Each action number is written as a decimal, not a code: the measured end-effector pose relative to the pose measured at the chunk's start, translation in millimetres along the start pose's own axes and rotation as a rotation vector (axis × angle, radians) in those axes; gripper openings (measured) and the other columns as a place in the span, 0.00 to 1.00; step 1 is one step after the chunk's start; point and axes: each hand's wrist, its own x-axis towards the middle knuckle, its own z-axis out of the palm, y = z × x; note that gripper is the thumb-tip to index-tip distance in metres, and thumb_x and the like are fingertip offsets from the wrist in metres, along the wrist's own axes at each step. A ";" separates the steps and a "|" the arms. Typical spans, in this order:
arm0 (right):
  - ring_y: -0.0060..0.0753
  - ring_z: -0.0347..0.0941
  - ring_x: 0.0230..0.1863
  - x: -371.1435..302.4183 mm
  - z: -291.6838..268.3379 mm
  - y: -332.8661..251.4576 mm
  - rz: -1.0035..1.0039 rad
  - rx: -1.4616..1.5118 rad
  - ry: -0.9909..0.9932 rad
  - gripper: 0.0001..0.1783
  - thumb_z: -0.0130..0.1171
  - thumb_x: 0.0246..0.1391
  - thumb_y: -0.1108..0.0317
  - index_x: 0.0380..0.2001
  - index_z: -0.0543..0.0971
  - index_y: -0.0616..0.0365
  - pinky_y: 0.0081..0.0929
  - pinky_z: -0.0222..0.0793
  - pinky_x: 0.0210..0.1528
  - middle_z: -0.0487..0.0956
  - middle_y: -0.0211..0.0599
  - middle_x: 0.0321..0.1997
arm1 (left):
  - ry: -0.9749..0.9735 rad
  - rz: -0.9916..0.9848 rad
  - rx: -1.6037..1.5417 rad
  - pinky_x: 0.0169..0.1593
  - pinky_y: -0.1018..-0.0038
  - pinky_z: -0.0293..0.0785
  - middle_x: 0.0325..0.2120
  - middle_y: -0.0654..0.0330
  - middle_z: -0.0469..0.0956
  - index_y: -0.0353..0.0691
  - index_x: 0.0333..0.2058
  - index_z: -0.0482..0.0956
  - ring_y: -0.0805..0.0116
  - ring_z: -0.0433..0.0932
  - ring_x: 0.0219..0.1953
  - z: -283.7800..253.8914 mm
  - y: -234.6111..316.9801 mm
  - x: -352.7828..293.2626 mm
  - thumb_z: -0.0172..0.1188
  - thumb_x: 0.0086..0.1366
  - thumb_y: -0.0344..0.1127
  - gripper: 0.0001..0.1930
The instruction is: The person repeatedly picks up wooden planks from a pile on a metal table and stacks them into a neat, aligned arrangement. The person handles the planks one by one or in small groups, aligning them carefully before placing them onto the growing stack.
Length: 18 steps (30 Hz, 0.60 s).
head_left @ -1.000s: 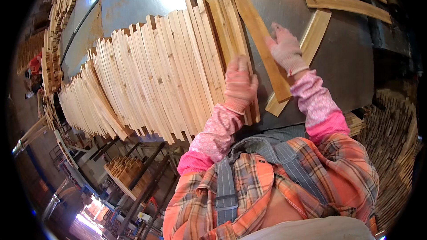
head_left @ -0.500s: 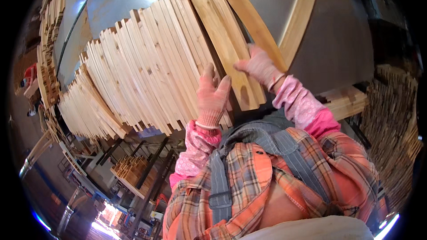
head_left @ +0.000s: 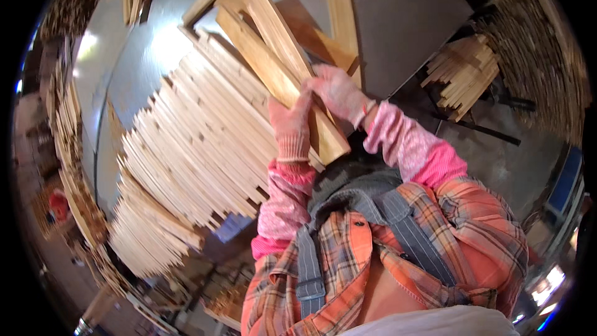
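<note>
Both of my hands wear pale pink knit gloves and are closed on yellowish wooden boards in front of my chest. My left hand [head_left: 290,126] grips the left edge of a wide wooden board [head_left: 258,53], whose near end points toward my body. Just right of it, my right hand [head_left: 340,94] is closed at the near part of a second wooden board [head_left: 272,18], its fingertips close to my left hand. The two boards lie at a slight angle to each other and partly overlap. My fingers hide where they meet.
A long row of pale wood strips [head_left: 199,121] lies side by side on the metal table [head_left: 404,18], left of my hands. Another board [head_left: 340,9] lies beyond. Stacked wood stands on a rack [head_left: 460,71] at the right, near a large pile [head_left: 528,50].
My hands have gone from open fingers to a closed grip on the boards. The two boards have shifted against each other. The whole view has turned, showing the rack at the right.
</note>
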 end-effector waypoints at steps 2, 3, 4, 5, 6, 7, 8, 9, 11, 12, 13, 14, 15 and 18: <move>0.19 0.74 0.41 -27.2 -23.0 0.9 -0.020 -0.087 0.086 0.15 0.59 0.64 0.66 0.47 0.81 0.66 0.23 0.72 0.47 0.82 0.30 0.39 | 0.012 0.003 0.034 0.40 0.72 0.78 0.37 0.58 0.82 0.29 0.50 0.79 0.70 0.80 0.35 1.6 -13.6 -14.6 0.64 0.67 0.33 0.17; 0.25 0.76 0.41 -30.4 -46.5 25.6 -0.042 -0.059 0.162 0.18 0.59 0.63 0.58 0.43 0.81 0.65 0.28 0.72 0.48 0.83 0.38 0.37 | -0.061 0.032 -0.003 0.40 0.71 0.78 0.37 0.57 0.82 0.29 0.50 0.78 0.68 0.80 0.35 2.5 -24.9 -21.0 0.62 0.68 0.33 0.16; 0.28 0.77 0.40 -39.8 -65.8 22.3 -0.055 -0.014 0.190 0.19 0.60 0.62 0.57 0.43 0.81 0.65 0.30 0.72 0.49 0.83 0.39 0.37 | -0.134 0.044 -0.017 0.39 0.71 0.79 0.36 0.57 0.82 0.29 0.50 0.78 0.66 0.81 0.35 -13.1 -43.9 -22.7 0.60 0.69 0.34 0.16; 0.31 0.77 0.40 -53.7 -93.3 20.4 -0.065 0.029 0.246 0.20 0.60 0.61 0.56 0.43 0.81 0.65 0.31 0.72 0.49 0.83 0.40 0.38 | -0.204 -0.019 -0.090 0.40 0.69 0.79 0.36 0.56 0.80 0.30 0.53 0.76 0.65 0.80 0.36 -20.4 -49.4 -23.3 0.59 0.69 0.34 0.18; 0.34 0.78 0.40 -61.1 -120.6 22.4 -0.070 -0.091 0.409 0.21 0.61 0.60 0.56 0.43 0.81 0.65 0.32 0.72 0.49 0.84 0.41 0.38 | -0.240 -0.100 -0.168 0.41 0.68 0.79 0.37 0.56 0.79 0.30 0.56 0.73 0.63 0.80 0.37 -33.6 -52.0 -22.3 0.57 0.68 0.34 0.20; 0.37 0.78 0.41 -80.6 -153.2 35.0 -0.080 -0.212 0.585 0.21 0.61 0.59 0.55 0.44 0.81 0.65 0.34 0.72 0.50 0.84 0.42 0.38 | -0.258 -0.243 -0.288 0.44 0.66 0.80 0.39 0.56 0.77 0.32 0.61 0.70 0.62 0.79 0.39 -32.1 -50.6 -32.9 0.57 0.67 0.32 0.25; 0.41 0.79 0.42 -112.4 -180.4 27.8 -0.098 -0.254 0.698 0.22 0.61 0.58 0.54 0.45 0.81 0.64 0.35 0.72 0.50 0.84 0.45 0.39 | -0.162 -0.215 -0.235 0.43 0.66 0.80 0.41 0.55 0.77 0.32 0.63 0.68 0.63 0.78 0.39 -14.8 -25.9 -56.3 0.57 0.66 0.32 0.27; 0.45 0.79 0.44 -140.5 -202.7 18.7 -0.121 -0.310 0.798 0.24 0.61 0.57 0.53 0.47 0.81 0.62 0.37 0.72 0.51 0.83 0.49 0.41 | -0.060 -0.174 -0.201 0.42 0.66 0.79 0.42 0.54 0.77 0.32 0.65 0.66 0.64 0.78 0.40 -2.3 -9.8 -78.2 0.57 0.66 0.32 0.29; 0.45 0.80 0.44 -189.5 -271.4 32.5 0.023 -0.245 0.994 0.22 0.60 0.57 0.53 0.48 0.82 0.58 0.37 0.73 0.51 0.83 0.50 0.38 | -0.197 -0.046 -0.079 0.42 0.68 0.78 0.44 0.53 0.77 0.32 0.67 0.63 0.65 0.77 0.40 -30.1 -40.3 -67.6 0.58 0.66 0.35 0.32; 0.46 0.80 0.43 -208.7 -308.7 60.3 0.008 -0.235 1.112 0.22 0.59 0.58 0.53 0.47 0.81 0.59 0.38 0.73 0.50 0.82 0.49 0.37 | -0.159 -0.025 -0.015 0.44 0.67 0.77 0.47 0.50 0.76 0.31 0.66 0.64 0.61 0.77 0.43 -17.2 -35.1 -78.6 0.58 0.66 0.38 0.32; 0.47 0.80 0.42 -227.4 -341.8 83.8 -0.002 -0.228 1.223 0.21 0.58 0.58 0.53 0.46 0.81 0.59 0.39 0.74 0.50 0.82 0.48 0.36 | -0.112 -0.006 0.049 0.46 0.65 0.75 0.50 0.48 0.75 0.30 0.65 0.65 0.58 0.77 0.45 -4.6 -29.6 -88.2 0.57 0.67 0.42 0.32; 0.42 0.79 0.39 -239.2 -366.9 88.2 0.099 -0.282 1.303 0.20 0.59 0.59 0.54 0.45 0.82 0.60 0.36 0.74 0.47 0.82 0.44 0.34 | -0.125 0.010 0.035 0.47 0.64 0.75 0.49 0.48 0.76 0.32 0.66 0.64 0.58 0.76 0.45 -2.2 -29.7 -90.3 0.57 0.67 0.42 0.32; 0.37 0.78 0.36 -248.7 -396.7 92.7 0.199 -0.348 1.366 0.19 0.60 0.59 0.56 0.44 0.83 0.61 0.33 0.74 0.44 0.82 0.40 0.32 | -0.064 0.020 0.093 0.47 0.63 0.76 0.47 0.50 0.76 0.33 0.63 0.68 0.57 0.76 0.45 12.6 -26.1 -95.2 0.57 0.67 0.43 0.29; 0.41 0.79 0.40 -276.5 -479.3 139.2 0.352 -0.454 1.416 0.23 0.58 0.61 0.55 0.50 0.80 0.63 0.37 0.75 0.46 0.82 0.44 0.40 | -0.025 -0.065 0.091 0.43 0.68 0.77 0.43 0.54 0.76 0.33 0.56 0.72 0.63 0.77 0.40 39.8 -19.9 -103.6 0.58 0.66 0.40 0.23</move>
